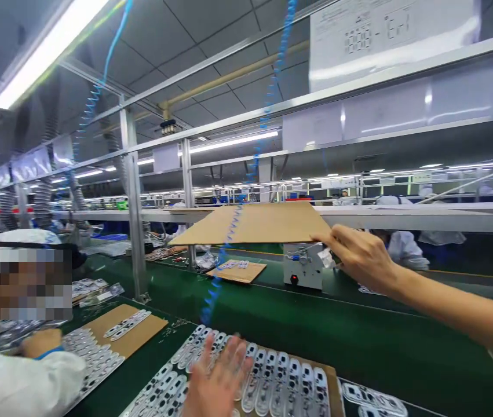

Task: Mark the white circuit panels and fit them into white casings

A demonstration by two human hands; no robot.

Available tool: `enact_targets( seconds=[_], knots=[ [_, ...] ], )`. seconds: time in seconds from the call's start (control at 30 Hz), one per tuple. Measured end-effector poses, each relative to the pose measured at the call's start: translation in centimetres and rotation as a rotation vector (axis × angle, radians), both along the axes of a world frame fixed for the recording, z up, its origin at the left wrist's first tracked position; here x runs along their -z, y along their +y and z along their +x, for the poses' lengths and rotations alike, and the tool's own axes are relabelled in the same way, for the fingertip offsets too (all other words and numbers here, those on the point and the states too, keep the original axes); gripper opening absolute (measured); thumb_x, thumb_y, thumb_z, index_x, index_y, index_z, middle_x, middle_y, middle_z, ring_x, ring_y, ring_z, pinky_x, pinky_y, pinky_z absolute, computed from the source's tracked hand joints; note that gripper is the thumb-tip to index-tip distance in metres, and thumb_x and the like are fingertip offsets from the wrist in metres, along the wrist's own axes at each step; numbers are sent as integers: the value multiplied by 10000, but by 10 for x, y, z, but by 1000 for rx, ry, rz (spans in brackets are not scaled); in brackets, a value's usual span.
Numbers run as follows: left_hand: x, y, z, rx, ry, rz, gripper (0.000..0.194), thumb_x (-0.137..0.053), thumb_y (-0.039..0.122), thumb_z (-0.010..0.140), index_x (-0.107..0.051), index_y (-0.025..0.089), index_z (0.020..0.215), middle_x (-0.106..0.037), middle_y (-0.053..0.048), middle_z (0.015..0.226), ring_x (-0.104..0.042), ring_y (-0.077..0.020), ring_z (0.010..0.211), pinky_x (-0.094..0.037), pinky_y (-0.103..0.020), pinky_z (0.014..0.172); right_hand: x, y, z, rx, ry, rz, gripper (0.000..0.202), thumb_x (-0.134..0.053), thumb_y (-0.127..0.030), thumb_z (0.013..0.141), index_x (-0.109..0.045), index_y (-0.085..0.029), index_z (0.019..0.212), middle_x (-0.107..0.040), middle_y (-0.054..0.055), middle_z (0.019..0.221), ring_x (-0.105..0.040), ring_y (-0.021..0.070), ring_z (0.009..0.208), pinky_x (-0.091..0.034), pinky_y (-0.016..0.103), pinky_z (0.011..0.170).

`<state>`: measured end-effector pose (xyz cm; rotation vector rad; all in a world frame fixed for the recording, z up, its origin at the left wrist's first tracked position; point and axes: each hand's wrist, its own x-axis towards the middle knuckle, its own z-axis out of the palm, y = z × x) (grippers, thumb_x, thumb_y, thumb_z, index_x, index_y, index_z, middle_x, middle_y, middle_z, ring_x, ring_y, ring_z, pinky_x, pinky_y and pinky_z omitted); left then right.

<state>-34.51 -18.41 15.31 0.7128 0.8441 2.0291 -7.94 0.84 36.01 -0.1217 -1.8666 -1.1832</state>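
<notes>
My right hand (361, 255) grips the near right corner of a flat brown cardboard sheet (255, 223), held raised above the green bench. Low in the middle, my left hand (218, 376) is spread, its fingertips slightly blurred, over rows of white oblong parts (283, 382) with dark details. These parts lie on another cardboard sheet (335, 385), and more of them extend to the left of the hand. Whether the left palm touches them cannot be made out.
At the left a person in a white sleeve (20, 370) works beside a cardboard sheet (142, 336) with similar parts. A grey box (302, 266) with a red switch stands behind. Blue coiled hoses (257, 150) hang by a metal post (133, 202).
</notes>
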Motion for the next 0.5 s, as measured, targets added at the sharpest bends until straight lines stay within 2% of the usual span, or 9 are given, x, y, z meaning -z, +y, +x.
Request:
enact_targets(
  seconds=[0.07,0.13,0.2,0.23,0.3,0.33,0.37,0.43,0.5],
  knots=[
    [-47,7,-18,-8,-208,146,789,-522,669,816,-306,298,1479,-591,-187,1335,-567,-380,1210,-453,-596,1000,19,-9,28,-30,10,-18,339,-351,0,931,-581,-128,1144,-610,47,792,-543,153,640,-412,253,603],
    [-89,15,-27,1,-257,153,831,-510,673,819,-317,207,1479,-597,-223,1315,-585,-394,1181,-469,-593,977,41,-13,56,-54,13,-87,336,-374,0,934,-576,-135,1167,-640,63,869,-598,154,729,-448,252,678],
    [-114,24,-19,46,-227,-3,702,-497,584,873,-396,185,1442,-670,-177,1226,-625,-370,1130,-493,-554,965,67,-12,84,-47,28,-196,366,-384,17,919,-589,-162,1164,-657,73,960,-634,156,815,-462,247,713],
    [-117,28,-9,64,-211,-117,619,-511,496,896,-439,166,1415,-712,-159,1146,-657,-356,1079,-515,-530,944,82,-10,100,-29,51,-265,386,-383,23,911,-602,-184,1152,-659,69,991,-643,150,815,-464,242,698],
    [-106,31,18,64,-199,-323,497,-546,300,897,-502,124,1360,-764,-135,980,-714,-328,946,-564,-481,883,116,-8,134,22,126,-459,389,-396,-15,915,-620,-232,1147,-660,51,1031,-645,122,719,-460,228,620],
    [-93,29,33,31,-204,-390,471,-560,217,878,-525,107,1334,-774,-126,911,-733,-316,873,-586,-461,844,135,-8,153,39,185,-566,374,-402,-60,925,-629,-260,1145,-664,40,1018,-643,118,671,-457,228,576],
    [-78,24,47,-6,-212,-427,471,-577,161,855,-535,102,1321,-777,-118,877,-741,-308,824,-599,-448,815,156,-8,174,59,228,-706,343,-417,-131,938,-628,-286,1160,-670,36,1024,-666,137,704,-458,228,543],
    [-47,4,70,-107,-223,-479,523,-637,128,805,-537,118,1318,-779,-103,858,-745,-307,768,-619,-436,751,198,-9,219,87,355,-1056,289,-501,-361,913,-635,-293,1160,-681,55,1082,-698,219,846,-513,267,568],
    [-22,-26,86,-205,-231,-543,660,-717,110,727,-504,138,1351,-780,-96,856,-743,-319,750,-629,-421,680,238,-10,261,141,492,-1447,422,-553,-560,820,-663,-285,1120,-699,82,1117,-693,308,959,-570,349,651]
  ],
)
